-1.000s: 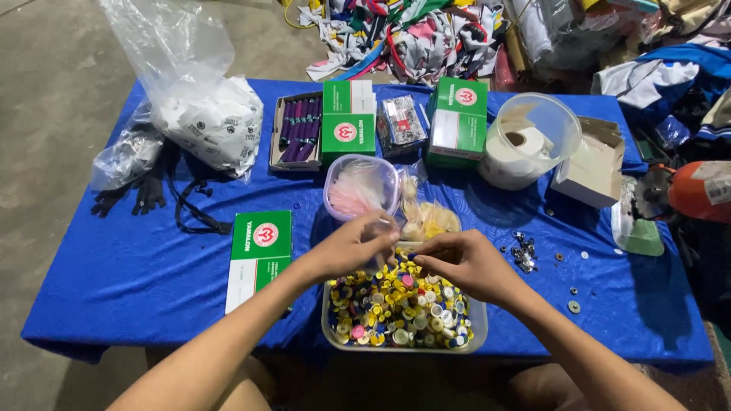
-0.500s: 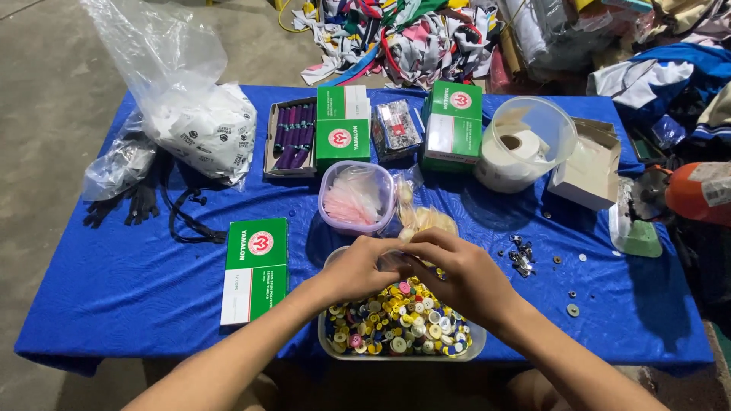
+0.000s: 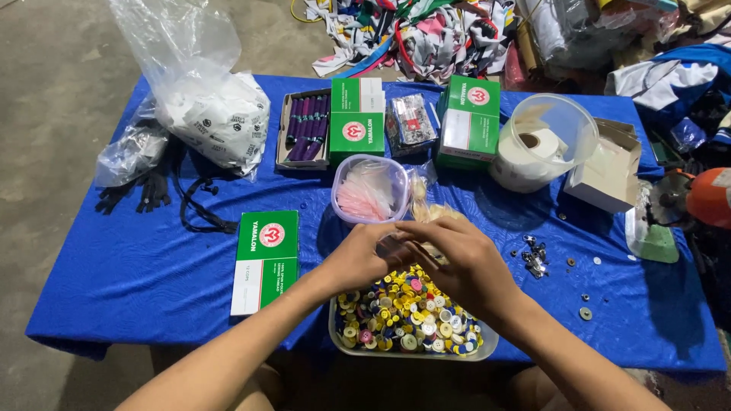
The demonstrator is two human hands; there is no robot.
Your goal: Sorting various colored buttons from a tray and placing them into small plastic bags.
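Note:
My left hand (image 3: 364, 257) and my right hand (image 3: 459, 259) meet fingertip to fingertip just above the far edge of a clear tray (image 3: 336, 335). The tray is heaped with yellow, white and pink buttons (image 3: 411, 316). Both hands pinch a small pale thing (image 3: 403, 247) between them; it is too small to name. Just beyond the hands stand a clear tub of pink pieces (image 3: 369, 190) and a small plastic bag of tan pieces (image 3: 426, 207).
On the blue table (image 3: 129, 281) lie green boxes (image 3: 266, 259) (image 3: 356, 118) (image 3: 468, 122), a box of purple items (image 3: 304, 125), a tape roll in a clear container (image 3: 544, 141), an open cardboard box (image 3: 609, 171), a plastic bag (image 3: 213, 106), black straps (image 3: 145, 190) and metal bits (image 3: 533, 255).
My two hands have drawn together from apart over the buttons, and their fingertips now meet at the tray's far edge. The view has shifted slightly.

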